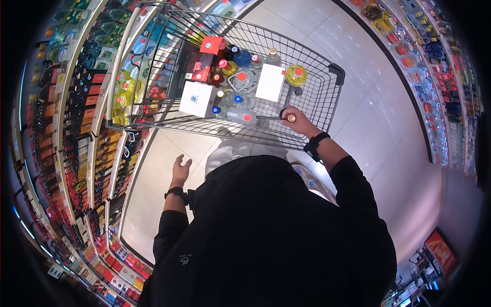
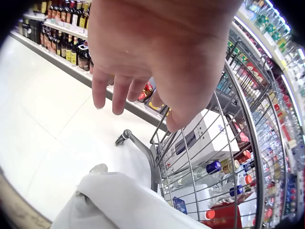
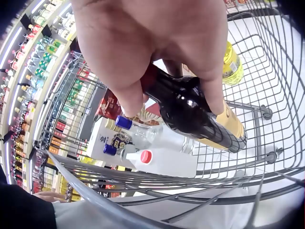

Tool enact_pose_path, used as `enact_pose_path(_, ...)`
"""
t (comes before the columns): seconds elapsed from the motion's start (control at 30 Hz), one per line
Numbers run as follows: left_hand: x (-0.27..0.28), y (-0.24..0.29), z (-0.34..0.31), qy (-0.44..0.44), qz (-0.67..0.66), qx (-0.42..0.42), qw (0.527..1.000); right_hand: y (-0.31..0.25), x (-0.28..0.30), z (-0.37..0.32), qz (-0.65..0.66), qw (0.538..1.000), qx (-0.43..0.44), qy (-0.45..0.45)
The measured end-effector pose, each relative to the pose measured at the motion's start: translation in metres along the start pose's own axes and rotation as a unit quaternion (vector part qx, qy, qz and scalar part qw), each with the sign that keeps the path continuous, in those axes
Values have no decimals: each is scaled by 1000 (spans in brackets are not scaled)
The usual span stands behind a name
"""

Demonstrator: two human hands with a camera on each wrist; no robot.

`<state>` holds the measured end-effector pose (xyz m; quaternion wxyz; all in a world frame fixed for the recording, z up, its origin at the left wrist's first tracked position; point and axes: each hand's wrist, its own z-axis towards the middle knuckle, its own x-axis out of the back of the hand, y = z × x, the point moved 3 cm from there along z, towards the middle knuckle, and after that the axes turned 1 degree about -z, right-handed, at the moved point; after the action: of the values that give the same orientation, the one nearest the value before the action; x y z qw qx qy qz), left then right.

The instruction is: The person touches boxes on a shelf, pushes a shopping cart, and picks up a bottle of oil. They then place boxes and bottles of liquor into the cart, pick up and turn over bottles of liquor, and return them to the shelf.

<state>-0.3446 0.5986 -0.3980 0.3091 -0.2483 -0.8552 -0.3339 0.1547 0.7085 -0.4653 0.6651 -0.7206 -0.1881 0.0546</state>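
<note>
Gripping a dark, glossy, tan-labelled bottle (image 3: 186,108), right hand (image 1: 298,122) curls, left hand (image 1: 180,171) relaxed.

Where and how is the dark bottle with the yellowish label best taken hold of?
Probably round its neck and upper shoulder, coming from above. The dark bottle tilts base-down over the cart, so its narrow end is uppermost and slimmer than the labelled body. The right hand grips it there, thumb and fingers on opposite sides.
</note>
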Motion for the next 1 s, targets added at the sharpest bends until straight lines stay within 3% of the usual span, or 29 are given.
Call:
enact_pose_path(0.37,7,-23,-27,23,-7,22,999,-4,-49,43,-61,998,26,-5)
enact_pose_path(0.53,7,-37,-34,24,-14,54,998,4,-70,61,-47,999,-15,-11)
enact_pose_path(0.8,14,-33,-34,26,-17,54,998,-3,-87,72,-134,990,-53,-6)
enact_pose_path(0.93,14,-31,-28,17,-13,54,998,-15,-84,73,-137,987,-84,18)
enact_pose_path(1.0,15,-29,-25,10,-9,50,999,-20,-80,75,-51,994,-93,19)
